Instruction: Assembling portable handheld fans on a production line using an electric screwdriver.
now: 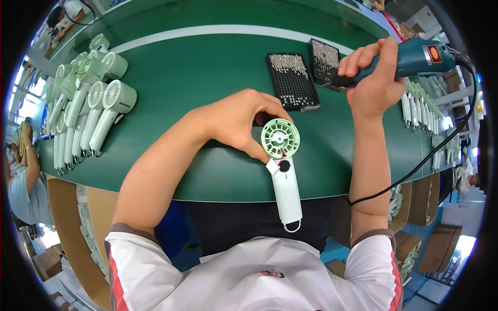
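Handheld fan [288, 194], pale green and white, sits just over the near edge of our green table [207, 72], its round head up and its handle reaching past the edge toward our body. Our left hand [241, 122] is clamped on the head, thumb on the near side and fingers bent round the far side. A small white connector [272, 166] lies beside the neck, and a metal ring [292, 226] ends the handle. We have our right hand [377, 85] closed round a teal electric screwdriver [417, 58], its bit pointing left near two black trays [288, 85] of small metal pieces; we cannot tell whether it touches one. A black cord [441, 147] loops down by our forearm. More fans [120, 96] are grouped at left.
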`<action>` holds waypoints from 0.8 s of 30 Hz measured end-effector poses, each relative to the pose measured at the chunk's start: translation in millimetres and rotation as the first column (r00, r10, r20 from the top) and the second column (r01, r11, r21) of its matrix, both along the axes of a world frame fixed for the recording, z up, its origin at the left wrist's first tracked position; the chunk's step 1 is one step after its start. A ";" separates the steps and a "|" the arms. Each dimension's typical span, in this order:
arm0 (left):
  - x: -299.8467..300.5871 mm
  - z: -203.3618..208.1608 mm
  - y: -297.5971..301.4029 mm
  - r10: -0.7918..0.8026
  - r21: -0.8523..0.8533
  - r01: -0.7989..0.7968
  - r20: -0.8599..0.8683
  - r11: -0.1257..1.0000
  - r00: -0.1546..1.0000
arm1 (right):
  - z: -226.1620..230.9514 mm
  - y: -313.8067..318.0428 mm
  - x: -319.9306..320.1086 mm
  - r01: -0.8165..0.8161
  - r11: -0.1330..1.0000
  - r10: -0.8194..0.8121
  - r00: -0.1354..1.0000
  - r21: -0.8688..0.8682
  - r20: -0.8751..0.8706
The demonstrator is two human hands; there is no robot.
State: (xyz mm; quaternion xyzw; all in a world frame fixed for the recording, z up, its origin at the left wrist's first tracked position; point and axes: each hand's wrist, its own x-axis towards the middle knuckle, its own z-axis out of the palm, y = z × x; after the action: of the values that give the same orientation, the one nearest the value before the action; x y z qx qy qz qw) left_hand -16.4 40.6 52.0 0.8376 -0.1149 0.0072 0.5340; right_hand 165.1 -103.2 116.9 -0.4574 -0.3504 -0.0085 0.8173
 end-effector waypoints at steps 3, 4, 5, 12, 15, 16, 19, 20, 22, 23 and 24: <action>-1.6 4.8 0.4 -0.003 -0.009 0.003 -0.029 1.000 1.000 | -15.2 -2.5 -2.9 -0.115 0.993 0.115 0.992 -0.003 0.054; -2.4 6.3 1.6 0.007 0.015 -0.006 -0.038 1.000 0.999 | -17.7 -0.9 -1.9 -0.108 0.994 0.108 0.993 -0.007 0.046; -3.0 5.3 1.1 0.028 -0.004 -0.028 -0.049 1.000 0.998 | -19.4 0.1 -0.9 -0.104 0.994 0.105 0.992 -0.014 0.067; -1.0 -2.1 -0.5 0.035 0.003 -0.034 -0.031 0.999 0.999 | -30.9 0.9 6.7 -0.122 0.992 0.123 0.991 -0.018 0.055; -2.0 -4.7 -0.4 0.034 -0.001 -0.034 0.026 0.999 0.999 | -33.9 2.2 7.3 -0.110 0.993 0.112 0.992 -0.040 0.052; -1.4 -3.7 -1.0 0.036 -0.005 -0.036 0.015 0.999 0.999 | -34.7 2.4 8.2 -0.101 0.994 0.104 0.992 -0.051 0.067; -1.1 -2.3 -1.3 0.033 -0.010 -0.033 0.005 0.999 0.999 | -38.1 4.5 8.8 -0.104 0.993 0.106 0.993 -0.047 0.052; -1.2 -1.9 -1.2 0.027 -0.012 -0.027 0.005 1.000 1.000 | -38.8 4.8 8.8 -0.105 0.993 0.107 0.993 -0.047 0.054; -1.8 -2.3 -1.1 0.033 -0.019 -0.033 -0.006 0.999 0.999 | -39.4 6.0 8.2 -0.099 0.993 0.103 0.993 -0.060 0.062; -2.5 -2.5 -1.0 0.038 -0.028 -0.039 -0.020 0.999 0.999 | -38.9 6.8 7.1 -0.102 0.993 0.106 0.992 -0.059 0.064; -3.1 -2.4 -1.1 0.042 -0.026 -0.042 -0.019 0.999 0.999 | -38.4 7.4 5.7 -0.105 0.992 0.108 0.993 -0.066 0.044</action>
State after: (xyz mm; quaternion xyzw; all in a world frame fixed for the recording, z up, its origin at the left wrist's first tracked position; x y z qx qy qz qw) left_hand -19.6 39.5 49.6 0.8328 -0.0925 0.0123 0.5457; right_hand 170.7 -95.8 78.5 -0.4635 -0.3937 0.0352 0.7930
